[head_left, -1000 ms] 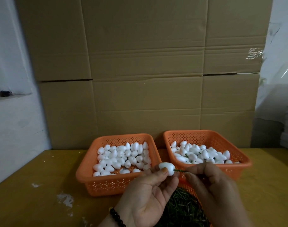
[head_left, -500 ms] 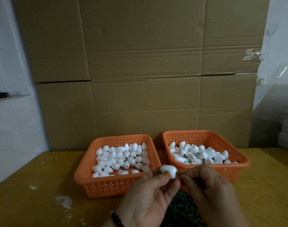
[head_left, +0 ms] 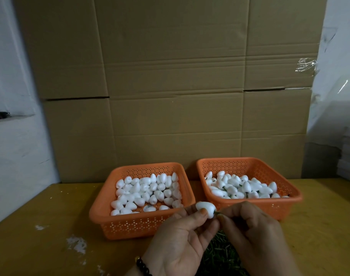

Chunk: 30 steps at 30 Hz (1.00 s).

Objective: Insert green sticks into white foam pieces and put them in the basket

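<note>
Head view, looking down at a yellow desk (head_left: 30, 226): the left hand (head_left: 182, 242) pinches a white foam piece (head_left: 206, 209) between thumb and fingertips, just in front of the gap between two orange baskets. The right hand (head_left: 256, 236) meets it from the right, its grip closed narrowly on what seems to be a green stick (head_left: 217, 212), only a short dark stub showing where it enters the foam. The left basket (head_left: 130, 226) holds plain foam pieces; the right basket (head_left: 285, 198) holds pieces with dark stems among them. A heap of green sticks (head_left: 220, 255) lies below the hands. A dark bead bracelet (head_left: 143, 267) circles the left wrist. Cardboard (head_left: 170, 76) stands behind.
</note>
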Each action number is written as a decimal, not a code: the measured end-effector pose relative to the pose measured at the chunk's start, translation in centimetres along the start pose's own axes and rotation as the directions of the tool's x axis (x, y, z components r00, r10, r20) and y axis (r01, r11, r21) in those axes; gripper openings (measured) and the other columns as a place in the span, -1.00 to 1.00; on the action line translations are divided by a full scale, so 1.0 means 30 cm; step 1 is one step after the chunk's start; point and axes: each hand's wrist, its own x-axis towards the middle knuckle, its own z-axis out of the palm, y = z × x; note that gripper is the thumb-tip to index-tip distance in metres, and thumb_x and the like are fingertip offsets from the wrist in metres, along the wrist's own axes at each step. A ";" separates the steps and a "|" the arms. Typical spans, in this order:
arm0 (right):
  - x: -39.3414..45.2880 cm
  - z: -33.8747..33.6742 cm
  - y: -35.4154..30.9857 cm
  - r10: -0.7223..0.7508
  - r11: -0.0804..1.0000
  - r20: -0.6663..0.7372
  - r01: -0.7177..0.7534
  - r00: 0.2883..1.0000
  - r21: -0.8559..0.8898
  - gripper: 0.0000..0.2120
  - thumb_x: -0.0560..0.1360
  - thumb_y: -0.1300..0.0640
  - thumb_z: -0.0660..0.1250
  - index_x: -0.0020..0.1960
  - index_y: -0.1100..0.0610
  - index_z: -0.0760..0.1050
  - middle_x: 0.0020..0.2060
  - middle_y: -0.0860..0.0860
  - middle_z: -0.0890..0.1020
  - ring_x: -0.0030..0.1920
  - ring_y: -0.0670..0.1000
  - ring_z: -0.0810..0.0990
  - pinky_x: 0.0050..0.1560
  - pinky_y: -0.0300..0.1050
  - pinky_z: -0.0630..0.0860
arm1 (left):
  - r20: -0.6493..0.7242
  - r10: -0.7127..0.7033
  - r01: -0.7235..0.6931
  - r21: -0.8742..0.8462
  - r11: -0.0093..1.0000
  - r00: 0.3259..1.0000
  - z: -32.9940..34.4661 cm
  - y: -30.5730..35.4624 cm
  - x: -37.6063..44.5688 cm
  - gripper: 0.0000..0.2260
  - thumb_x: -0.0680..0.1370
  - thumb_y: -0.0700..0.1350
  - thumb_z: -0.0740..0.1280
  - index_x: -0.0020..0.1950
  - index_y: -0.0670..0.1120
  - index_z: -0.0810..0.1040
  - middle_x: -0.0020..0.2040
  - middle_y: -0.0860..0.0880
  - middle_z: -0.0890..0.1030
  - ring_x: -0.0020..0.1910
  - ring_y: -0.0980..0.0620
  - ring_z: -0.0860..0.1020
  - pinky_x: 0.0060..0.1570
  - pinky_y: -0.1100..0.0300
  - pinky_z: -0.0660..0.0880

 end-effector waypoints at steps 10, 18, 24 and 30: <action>-0.010 0.004 0.014 0.007 1.000 0.008 -0.006 1.000 -0.024 -0.61 0.26 0.32 0.59 -0.21 -0.11 0.52 -0.31 -0.25 0.57 -0.25 -0.33 0.56 -0.30 -0.61 0.36 | 0.009 0.002 -0.002 -0.001 1.000 1.000 -0.003 -0.006 0.003 -0.60 0.26 -0.43 0.35 0.09 -0.32 0.55 -0.11 -0.28 0.68 -0.31 -0.10 0.68 -0.44 0.14 0.59; -0.002 0.005 -0.001 0.017 1.000 -0.016 -0.017 1.000 -0.005 -0.77 0.31 0.15 0.49 -0.20 -0.13 0.52 -0.26 -0.31 0.56 -0.23 -0.35 0.55 -0.29 -0.62 0.35 | 0.000 0.007 -0.007 0.003 1.000 1.000 -0.007 -0.010 0.006 -0.61 0.26 -0.42 0.36 0.09 -0.31 0.56 -0.09 -0.27 0.68 -0.29 -0.10 0.69 -0.43 0.14 0.59; -0.008 0.004 0.005 0.027 1.000 -0.012 -0.027 1.000 0.007 -0.80 0.28 0.17 0.47 -0.21 -0.10 0.55 -0.26 -0.31 0.57 -0.23 -0.35 0.56 -0.29 -0.61 0.36 | -0.004 0.013 -0.013 0.002 1.000 1.000 -0.003 -0.009 0.001 -0.62 0.27 -0.42 0.35 0.08 -0.31 0.56 -0.12 -0.27 0.68 -0.32 -0.08 0.68 -0.44 0.15 0.59; -0.009 0.004 0.011 0.050 0.999 0.010 -0.050 0.999 -0.011 -0.78 0.32 0.20 0.55 -0.21 -0.07 0.57 -0.29 -0.26 0.59 -0.25 -0.31 0.58 -0.30 -0.57 0.39 | -0.006 -0.011 0.011 0.003 1.000 1.000 -0.011 -0.008 0.005 -0.63 0.29 -0.40 0.35 0.09 -0.29 0.56 -0.09 -0.28 0.67 -0.32 -0.10 0.67 -0.41 0.13 0.60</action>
